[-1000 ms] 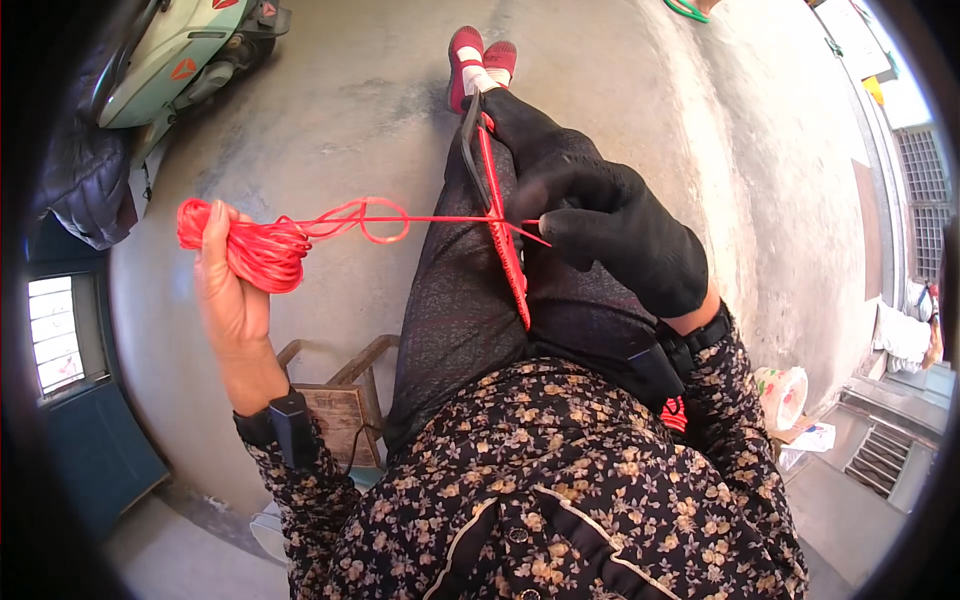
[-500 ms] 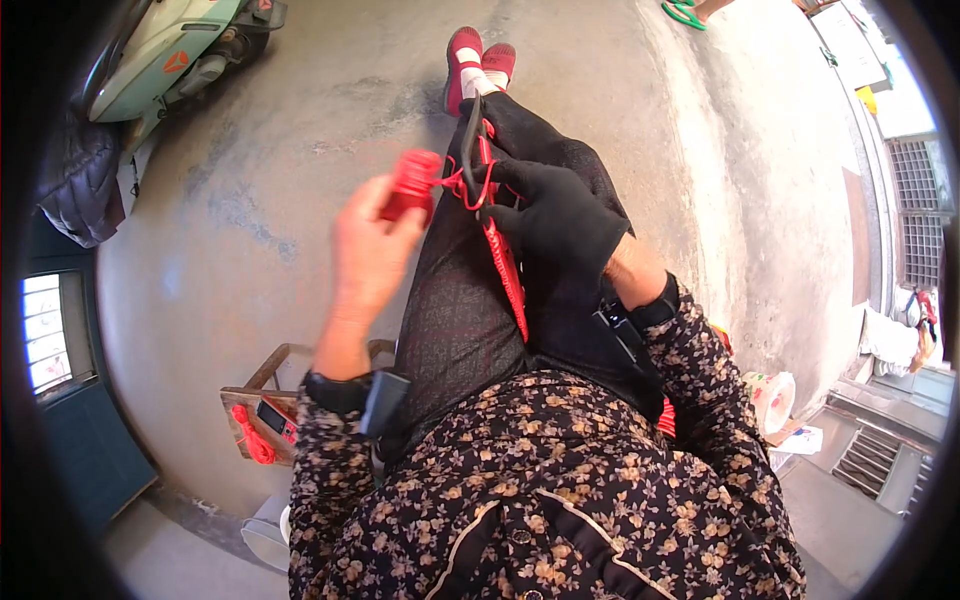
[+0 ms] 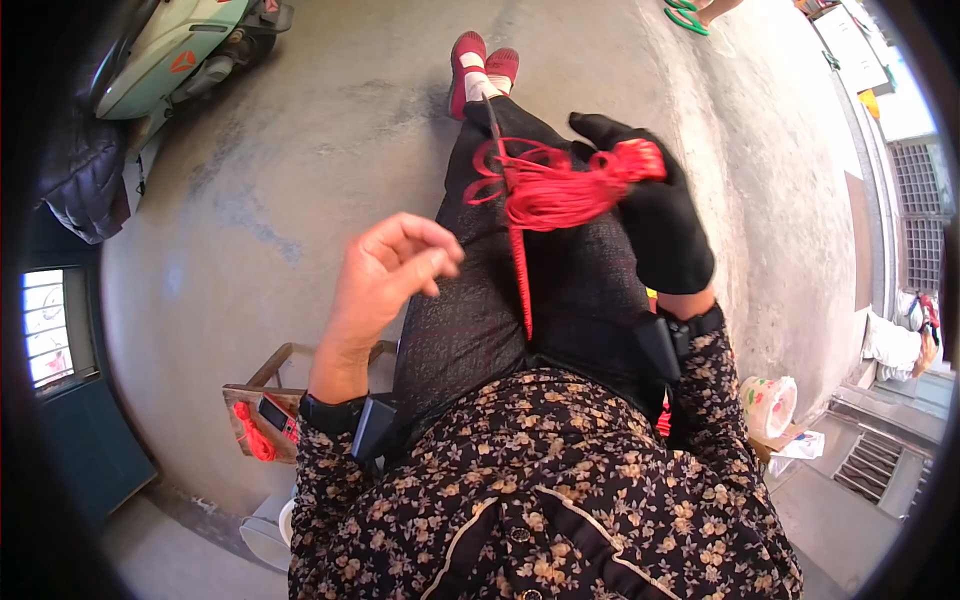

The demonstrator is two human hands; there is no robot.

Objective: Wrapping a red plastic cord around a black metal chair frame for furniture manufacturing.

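Observation:
My right hand [image 3: 655, 215], in a black glove, grips a bundle of red cord [image 3: 575, 190] above my lap. Loops of the cord hang to the left of the glove, over a braided red strap [image 3: 520, 275] that runs along my black-trousered legs toward my red shoes [image 3: 480, 60]. My left hand [image 3: 385, 280] is bare and holds nothing; its fingers are loosely curled and it hovers over my left thigh, apart from the cord. A black band with a small device sits on each wrist.
A low wooden stool [image 3: 265, 410] with red cord and a small device on it stands at my left. A scooter [image 3: 170, 55] is parked at the upper left. A roll of tape [image 3: 768, 405] lies on the concrete at right.
The red cord bundle has passed from my left hand to my gloved right hand, which moved right. My left hand let go and drew back toward me.

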